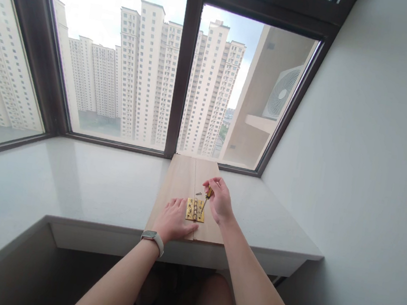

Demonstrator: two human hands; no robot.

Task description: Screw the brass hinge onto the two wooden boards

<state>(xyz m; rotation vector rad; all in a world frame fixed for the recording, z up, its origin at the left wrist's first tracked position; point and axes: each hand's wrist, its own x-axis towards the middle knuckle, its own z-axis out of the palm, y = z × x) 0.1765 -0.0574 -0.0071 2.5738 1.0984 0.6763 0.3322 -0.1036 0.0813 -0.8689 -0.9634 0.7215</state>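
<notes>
A brass-coloured hinge (196, 210) lies opened flat across the seam between two pale wooden boards (181, 177). My left hand (175, 219) rests flat on the boards, fingers spread, along the hinge's left and lower edges. In my right hand (219, 200) is a screwdriver (209, 193) with a yellow and black handle. Its shaft slants down to the hinge's right leaf, tip at or close to a hole there. Whether a screw sits under the tip is too small to tell. Just above the hinge lie small screws (198, 194).
The boards lie on a white windowsill counter (115, 185), reaching from its front edge to the window frame (183, 69). A white wall (374, 121) stands on the right. My legs are below the counter's front edge.
</notes>
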